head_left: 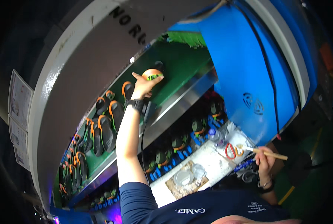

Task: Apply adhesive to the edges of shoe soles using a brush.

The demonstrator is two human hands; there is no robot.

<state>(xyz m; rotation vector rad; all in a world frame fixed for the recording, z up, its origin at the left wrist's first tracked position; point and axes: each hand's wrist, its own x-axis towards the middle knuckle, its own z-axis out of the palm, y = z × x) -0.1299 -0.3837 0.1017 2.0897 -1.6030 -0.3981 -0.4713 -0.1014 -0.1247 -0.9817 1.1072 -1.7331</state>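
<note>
My left hand (145, 85), with a black band on its wrist, reaches onto the green conveyor belt (187, 61). Its fingers are around a shoe sole (151, 73) with orange and bright green on it; a dark part lies at its far end. Low on the right, my right hand (264, 164) grips the wooden handle of a brush (273, 153). The brush's pale bristles are over the white worktop, beside a red loop (230, 151) and a yellowish loop (239, 150).
Several black soles with orange edges (106, 132) lie along the belt to the left. Below it, dark shoe uppers (179, 142) stand on blue holders. The stained white worktop (215, 162) carries a clear bottle (215, 137) and a round container (184, 177). A blue machine panel (248, 74) flanks the belt.
</note>
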